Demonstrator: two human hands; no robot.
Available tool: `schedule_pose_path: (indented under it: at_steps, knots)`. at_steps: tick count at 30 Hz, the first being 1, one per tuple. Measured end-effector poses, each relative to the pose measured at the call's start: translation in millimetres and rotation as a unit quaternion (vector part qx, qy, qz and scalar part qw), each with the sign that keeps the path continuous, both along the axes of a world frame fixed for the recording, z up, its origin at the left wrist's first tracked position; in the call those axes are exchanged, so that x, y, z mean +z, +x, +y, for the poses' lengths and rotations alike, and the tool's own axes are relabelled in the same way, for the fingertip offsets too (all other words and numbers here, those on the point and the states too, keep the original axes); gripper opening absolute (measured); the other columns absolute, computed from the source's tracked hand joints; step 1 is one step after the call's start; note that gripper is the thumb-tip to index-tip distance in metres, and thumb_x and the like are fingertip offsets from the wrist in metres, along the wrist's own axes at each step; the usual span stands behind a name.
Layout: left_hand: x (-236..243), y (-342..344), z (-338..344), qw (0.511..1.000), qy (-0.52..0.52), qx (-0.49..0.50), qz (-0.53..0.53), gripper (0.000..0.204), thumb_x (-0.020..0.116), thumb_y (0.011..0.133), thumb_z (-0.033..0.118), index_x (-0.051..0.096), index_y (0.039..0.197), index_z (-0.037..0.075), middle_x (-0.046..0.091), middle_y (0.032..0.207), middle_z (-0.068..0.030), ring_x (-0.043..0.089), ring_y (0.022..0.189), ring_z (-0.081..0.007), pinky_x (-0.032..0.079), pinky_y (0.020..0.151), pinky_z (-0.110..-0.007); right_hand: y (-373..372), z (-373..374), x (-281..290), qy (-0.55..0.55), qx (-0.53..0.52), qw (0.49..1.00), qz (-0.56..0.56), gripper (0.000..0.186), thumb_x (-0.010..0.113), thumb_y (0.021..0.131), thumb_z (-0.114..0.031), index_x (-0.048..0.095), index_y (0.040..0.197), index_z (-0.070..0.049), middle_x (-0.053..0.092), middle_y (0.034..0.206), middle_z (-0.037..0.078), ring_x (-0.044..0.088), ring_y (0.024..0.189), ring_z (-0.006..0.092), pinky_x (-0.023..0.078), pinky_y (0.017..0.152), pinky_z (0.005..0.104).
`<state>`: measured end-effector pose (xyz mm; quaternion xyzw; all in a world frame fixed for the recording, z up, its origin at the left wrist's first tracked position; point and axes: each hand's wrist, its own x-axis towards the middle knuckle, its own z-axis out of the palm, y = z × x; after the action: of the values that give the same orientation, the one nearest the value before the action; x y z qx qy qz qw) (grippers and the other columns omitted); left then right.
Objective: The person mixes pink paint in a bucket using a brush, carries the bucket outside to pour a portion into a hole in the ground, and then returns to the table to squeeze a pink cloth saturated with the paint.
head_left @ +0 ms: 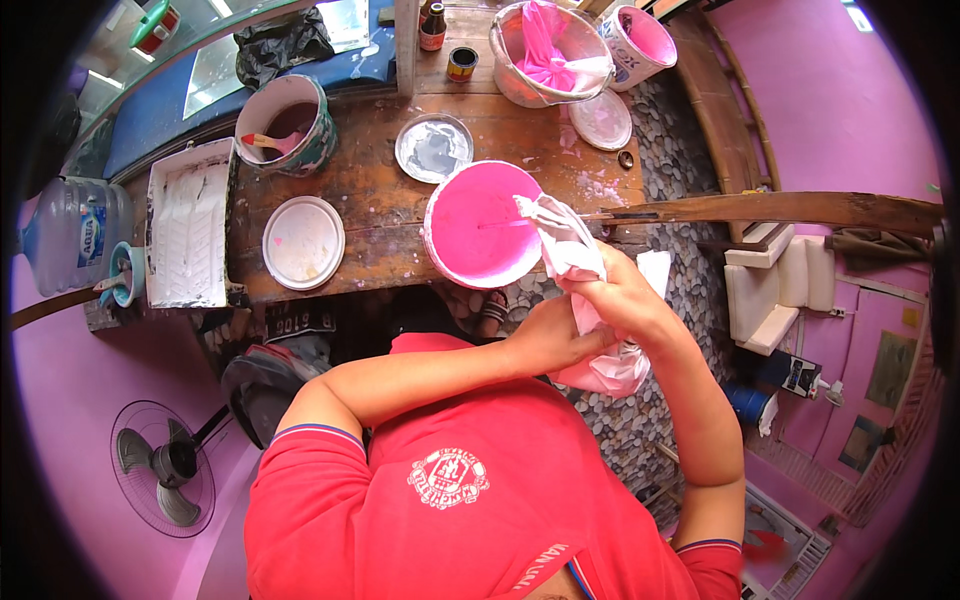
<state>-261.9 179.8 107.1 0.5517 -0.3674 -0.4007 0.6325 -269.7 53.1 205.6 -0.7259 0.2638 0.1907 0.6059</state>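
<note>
A twisted white-and-pink plastic bag (572,250) is held over the right rim of a round bucket of pink paint (470,230), with its gathered mouth hung just inside the rim. The bag's middle is closed in by the right hand (628,295), its fingers bent tightly around the plastic; the lower part is gripped by the left hand (560,338), whose fingers are curled and partly lost behind the folds, so how far they are closed cannot be fully told. A thin pale streak is seen between the bag's mouth and the paint, perhaps a trickle, though it is too fine to be sure. The bag's contents are hidden by its creases, and the water jug (85,230) at far left is blurred toward the dark rim of the view. The bucket is set at the near edge of the wooden table (375,215), and a strip of bare plank is left between it and the white lid (303,243) to its left. Less room is found beyond, where a grey-smeared lid (434,147) is placed close by; to the right, some paint-spotted board is left before the table's end and the pebble-patterned floor (672,150).
</note>
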Motion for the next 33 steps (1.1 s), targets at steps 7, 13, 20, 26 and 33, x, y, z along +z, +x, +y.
schedule_pose_path:
  at_steps: [7, 13, 20, 26, 33]
  knots:
    - [-9.6, 1.7, 7.3, 0.999, -0.035, 0.012, 0.014, 0.037, 0.061, 0.099, 0.038, 0.067, 0.112, 0.004, 0.072, 0.101, -0.0139, 0.070, 0.096, -0.0302, 0.053, 0.084, -0.042, 4.6, 7.8, -13.8, -0.024, 0.020, 0.999, -0.026, 0.036, 0.067, 0.085, -0.009, 0.061, 0.121, -0.002, 0.066, 0.103, 0.002, 0.059, 0.093, 0.0107, 0.049, 0.086, 0.0284]
    - [-13.9, 9.3, 20.2, 0.999, 0.014, -0.033, 0.027, 0.039, 0.060, 0.099, 0.039, 0.066, 0.115, 0.005, 0.072, 0.104, -0.0160, 0.070, 0.099, -0.0313, 0.053, 0.086, -0.042, 24.7, 19.5, -16.5, -0.178, 0.088, 0.979, 0.043, 0.033, 0.068, 0.081, -0.019, 0.068, 0.108, 0.001, 0.071, 0.092, 0.010, 0.063, 0.087, 0.0173, 0.051, 0.081, 0.0350]
    - [-26.1, 8.2, 23.1, 0.995, 0.059, -0.061, 0.043, 0.045, 0.058, 0.100, 0.045, 0.065, 0.116, 0.004, 0.071, 0.104, -0.0171, 0.069, 0.100, -0.0317, 0.053, 0.087, -0.042, 27.7, 22.0, -28.1, -0.098, 0.024, 0.994, 0.044, 0.029, 0.068, 0.083, -0.020, 0.068, 0.103, 0.001, 0.069, 0.086, 0.007, 0.061, 0.079, 0.0153, 0.051, 0.075, 0.0338]
    - [-33.9, 1.5, 25.4, 0.997, 0.044, -0.056, 0.015, 0.045, 0.056, 0.101, 0.045, 0.065, 0.117, 0.004, 0.071, 0.105, -0.0173, 0.069, 0.100, -0.0325, 0.052, 0.089, -0.043, 34.0, 31.0, -30.6, -0.097, 0.057, 0.993, 0.041, 0.027, 0.071, 0.087, -0.021, 0.067, 0.101, 0.001, 0.066, 0.089, 0.001, 0.056, 0.082, 0.0072, 0.049, 0.075, 0.0263]
    - [-40.5, -0.5, 23.6, 0.999, 0.028, -0.041, 0.015, 0.053, 0.051, 0.098, 0.059, 0.067, 0.108, 0.009, 0.071, 0.091, -0.0204, 0.069, 0.087, -0.0404, 0.053, 0.078, -0.048, 34.9, 30.7, -44.3, -0.165, 0.092, 0.982, 0.004, 0.032, 0.070, 0.091, -0.026, 0.066, 0.108, 0.001, 0.066, 0.091, 0.002, 0.056, 0.085, 0.0079, 0.048, 0.078, 0.0287]
